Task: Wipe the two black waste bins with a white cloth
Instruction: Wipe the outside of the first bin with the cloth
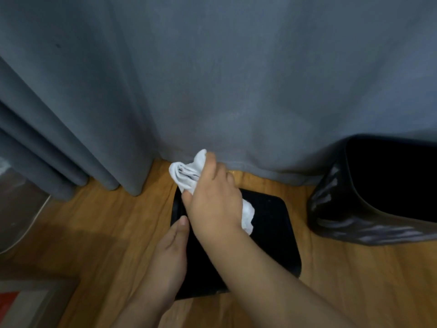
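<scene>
Right hand [212, 200]: I see it bunched around the white cloth [189, 172], fingers curled over the wad, pressing it at the far-left corner of the near waste bin [272, 233].
Left hand [172, 245]: it lies just below and left of the right hand, thumb up along the bin's left rim; the fingers are hidden, so I cannot tell whether it grips or only steadies.
White cloth: most of it sticks out beyond the right fingertips, a smaller tail hangs behind the palm over the bin's mouth.
Near waste bin: black, directly under both hands, standing on the wooden floor [106, 221].
Second waste bin [378, 192]: black, glossy, well to the right of the right hand, apart from the first; I judge it not yet in hand.
Grey curtain [236, 91]: it hangs just beyond the right fingertips, its hem near the cloth.
Risk, cloth: the loose tail may slip into the bin if my grip on the wad slackens.
Risk, curtain: a long stroke away from me would drag the cloth against the hem.
Risk, bin: if the left hand only rests there, a hard push could slide or tip the bin across the smooth floor.
</scene>
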`<state>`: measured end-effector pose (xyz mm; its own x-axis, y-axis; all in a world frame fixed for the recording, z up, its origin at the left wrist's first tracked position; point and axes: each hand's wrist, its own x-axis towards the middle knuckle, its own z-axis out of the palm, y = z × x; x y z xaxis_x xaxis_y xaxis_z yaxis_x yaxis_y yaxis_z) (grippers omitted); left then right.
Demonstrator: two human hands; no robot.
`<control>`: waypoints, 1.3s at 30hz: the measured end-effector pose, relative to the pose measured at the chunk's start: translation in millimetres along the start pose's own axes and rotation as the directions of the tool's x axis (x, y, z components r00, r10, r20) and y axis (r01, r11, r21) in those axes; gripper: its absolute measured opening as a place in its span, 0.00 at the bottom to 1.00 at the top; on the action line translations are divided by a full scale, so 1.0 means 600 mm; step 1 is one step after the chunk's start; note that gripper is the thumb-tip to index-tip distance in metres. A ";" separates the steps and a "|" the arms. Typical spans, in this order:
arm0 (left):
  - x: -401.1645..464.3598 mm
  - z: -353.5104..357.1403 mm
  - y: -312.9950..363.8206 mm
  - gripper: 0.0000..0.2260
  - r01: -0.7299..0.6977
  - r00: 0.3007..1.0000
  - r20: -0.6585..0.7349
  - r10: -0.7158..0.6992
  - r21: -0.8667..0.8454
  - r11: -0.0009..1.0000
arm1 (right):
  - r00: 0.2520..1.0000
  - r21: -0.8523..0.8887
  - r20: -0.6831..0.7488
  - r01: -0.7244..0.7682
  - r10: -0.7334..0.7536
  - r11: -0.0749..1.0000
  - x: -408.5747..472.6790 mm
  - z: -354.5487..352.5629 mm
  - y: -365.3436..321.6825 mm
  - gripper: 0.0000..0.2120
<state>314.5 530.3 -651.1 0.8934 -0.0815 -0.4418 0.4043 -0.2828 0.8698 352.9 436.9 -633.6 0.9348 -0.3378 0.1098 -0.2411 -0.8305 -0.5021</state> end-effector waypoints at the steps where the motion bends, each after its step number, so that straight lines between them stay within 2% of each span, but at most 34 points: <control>1: 0.001 0.001 -0.001 0.15 -0.006 1.000 -0.013 0.005 -0.010 1.000 | 1.000 -0.044 -0.012 0.005 -0.006 0.999 0.003 0.004 0.007 0.35; 3: 0.002 -0.002 -0.005 0.13 0.011 0.998 -0.054 -0.012 -0.019 1.000 | 0.999 -0.082 -0.010 -0.037 0.036 0.996 0.010 0.002 0.030 0.35; 6: -0.004 -0.007 -0.008 0.18 0.024 0.999 -0.027 -0.024 -0.016 1.000 | 0.977 -0.062 0.011 -0.214 0.215 0.975 0.018 -0.005 0.095 0.31; 10: -0.012 -0.013 -0.001 0.16 0.033 0.999 0.004 -0.033 0.002 0.999 | 0.905 -0.032 -0.024 -0.426 0.426 0.904 0.011 -0.010 0.203 0.25; 15: -0.014 -0.009 0.004 0.15 0.026 1.000 -0.008 -0.026 -0.020 0.999 | 0.818 -0.008 -0.124 -0.567 0.562 0.824 -0.007 -0.010 0.275 0.22; 18: -0.013 -0.008 0.006 0.16 0.033 0.999 0.003 -0.033 -0.014 0.999 | 0.851 -0.003 -0.114 -0.516 0.513 0.856 -0.012 -0.024 0.273 0.21; 21: -0.014 -0.007 0.011 0.16 0.054 0.998 0.011 -0.054 0.000 0.999 | 0.880 0.123 -0.068 -0.460 0.470 0.879 -0.022 -0.050 0.223 0.20; 24: -0.014 0.001 0.019 0.17 0.038 0.999 -0.014 -0.038 -0.011 0.999 | 0.918 0.291 0.069 -0.393 0.391 0.872 -0.046 -0.067 0.119 0.20; 26: -0.014 0.004 0.024 0.17 0.020 0.999 -0.047 -0.019 0.019 1.000 | 0.939 0.374 0.175 -0.343 0.297 0.862 -0.069 -0.059 0.049 0.26; 27: -0.014 0.005 0.026 0.16 0.014 0.999 -0.041 -0.013 0.031 0.999 | 0.953 0.352 0.184 -0.293 0.242 0.889 -0.082 -0.051 0.021 0.30; 29: -0.012 0.000 0.024 0.14 0.005 1.000 -0.019 -0.004 0.041 0.999 | 0.988 0.204 0.046 -0.155 0.149 0.967 -0.106 -0.027 -0.004 0.34; 33: -0.008 -0.005 0.015 0.16 0.065 0.998 -0.019 -0.064 0.009 0.998 | 0.980 0.101 -0.119 -0.150 0.161 0.984 -0.115 0.004 0.013 0.33; 36: -0.011 0.001 0.016 0.17 0.073 0.996 -0.043 -0.073 -0.002 0.997 | 0.989 0.024 -0.099 -0.107 0.109 0.994 -0.117 0.007 0.032 0.34; 39: -0.012 -0.003 0.011 0.17 0.110 0.993 -0.039 -0.113 -0.083 0.990 | 0.979 0.010 0.014 -0.202 0.202 0.979 -0.106 -0.002 0.084 0.34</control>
<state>311.1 530.6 -641.7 0.8488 -0.0114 -0.5285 0.5148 -0.2095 0.8313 281.0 415.8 -665.0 0.8703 -0.4924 -0.0060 -0.4226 -0.7404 -0.5227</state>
